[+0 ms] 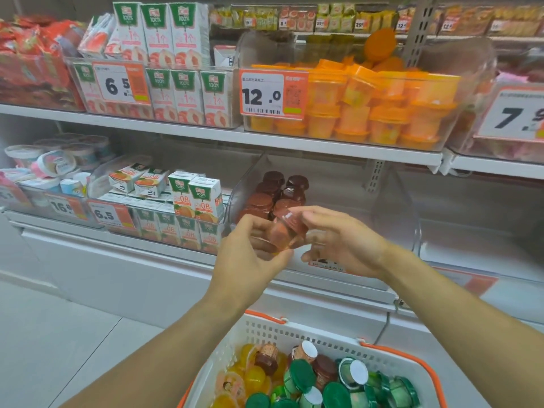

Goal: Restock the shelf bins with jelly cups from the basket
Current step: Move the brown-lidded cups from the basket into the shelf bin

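Note:
A reddish-brown jelly cup is held between both hands in front of the lower shelf. My left hand grips it from the left and below. My right hand pinches its lid end from the right. Just behind them stands a clear shelf bin with several brown-lidded jelly cups stacked in its left part. At the bottom, a white basket with orange handles holds several jelly cups in green, brown and yellow.
On the upper shelf, a clear bin of orange jelly cups carries a 12.0 price tag. Juice cartons fill bins to the left on both shelves. Yogurt tubs sit at the lower left. White floor tiles lie left of the basket.

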